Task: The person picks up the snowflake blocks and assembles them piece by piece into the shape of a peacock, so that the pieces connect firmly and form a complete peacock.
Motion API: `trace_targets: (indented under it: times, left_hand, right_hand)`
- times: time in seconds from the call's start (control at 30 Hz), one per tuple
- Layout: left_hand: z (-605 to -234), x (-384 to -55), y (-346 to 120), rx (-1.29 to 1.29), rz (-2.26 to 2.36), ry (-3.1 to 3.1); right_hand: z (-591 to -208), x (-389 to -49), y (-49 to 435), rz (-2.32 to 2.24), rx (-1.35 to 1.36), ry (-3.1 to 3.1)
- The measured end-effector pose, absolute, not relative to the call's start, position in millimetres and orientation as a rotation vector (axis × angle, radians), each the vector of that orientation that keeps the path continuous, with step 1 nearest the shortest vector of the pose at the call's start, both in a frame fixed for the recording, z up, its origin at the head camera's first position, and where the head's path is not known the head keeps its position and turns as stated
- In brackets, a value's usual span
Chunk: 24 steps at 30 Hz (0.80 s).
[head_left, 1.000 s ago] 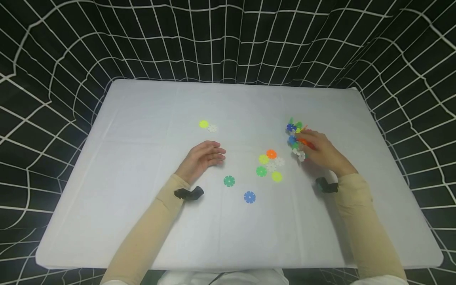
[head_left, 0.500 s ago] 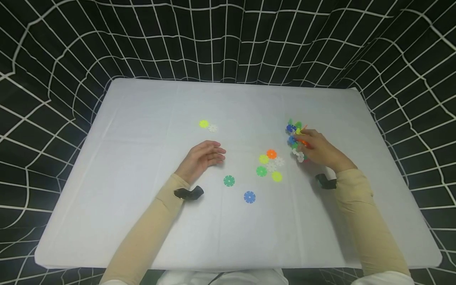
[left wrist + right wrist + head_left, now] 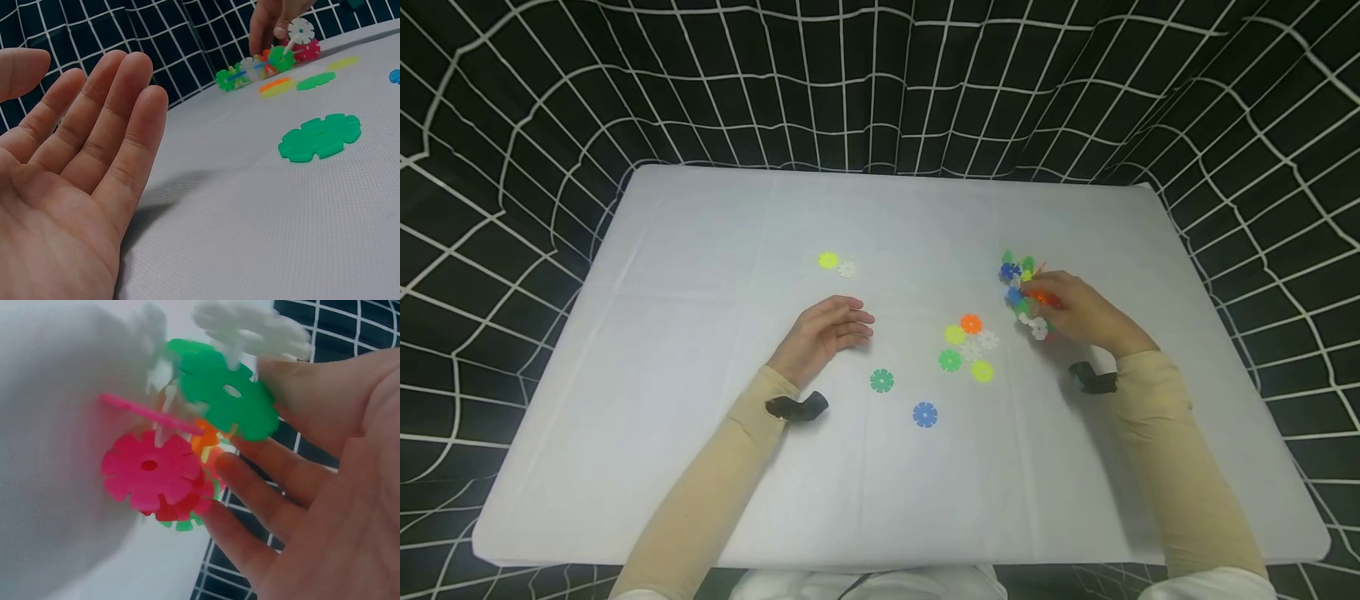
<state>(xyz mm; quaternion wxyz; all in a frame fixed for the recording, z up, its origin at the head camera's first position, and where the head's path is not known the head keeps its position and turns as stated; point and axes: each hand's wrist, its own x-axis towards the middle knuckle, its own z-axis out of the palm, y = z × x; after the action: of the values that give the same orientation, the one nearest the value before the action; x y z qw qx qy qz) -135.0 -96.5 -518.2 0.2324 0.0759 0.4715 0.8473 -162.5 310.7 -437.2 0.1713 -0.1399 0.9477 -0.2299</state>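
My right hand [image 3: 1078, 312] grips a joined cluster of interlocking plastic flower discs [image 3: 1015, 294] at the right of the table, seen in the head view. In the right wrist view, the thumb goes behind a green disc [image 3: 228, 390] while the fingertips touch the cluster's far side. Pink discs [image 3: 150, 469] stick out on the near side, and a white disc [image 3: 250, 330] stands at the top. My left hand [image 3: 823, 333] rests on the table with its fingers extended, holding nothing. A loose green disc [image 3: 320, 137] lies flat just beyond it.
Between the hands lies a loose group of discs, among them an orange disc [image 3: 971, 324] and a yellow disc [image 3: 982, 372]. A blue disc [image 3: 925, 415] is nearer the front. A yellow disc [image 3: 828, 261] and a white disc [image 3: 846, 269] lie farther back on the white table [image 3: 700, 233].
The cluster's far end has shifted slightly left, and its near white disc has turned a little in the right hand. My left hand and the loose discs stay where they were.
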Motion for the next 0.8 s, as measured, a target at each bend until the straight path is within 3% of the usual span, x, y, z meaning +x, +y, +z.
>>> trace_targets:
  times: [0.37, 0.8]
  left_hand:
    - [-517, -135, -97, 0.189, 2.328, 1.282]
    - [-518, -134, -95, 0.188, 2.341, 1.25]
  right_hand:
    - [-422, -154, 311, -0.769, 0.084, 2.826]
    - [-428, -158, 289, -0.354, -0.029, 2.735]
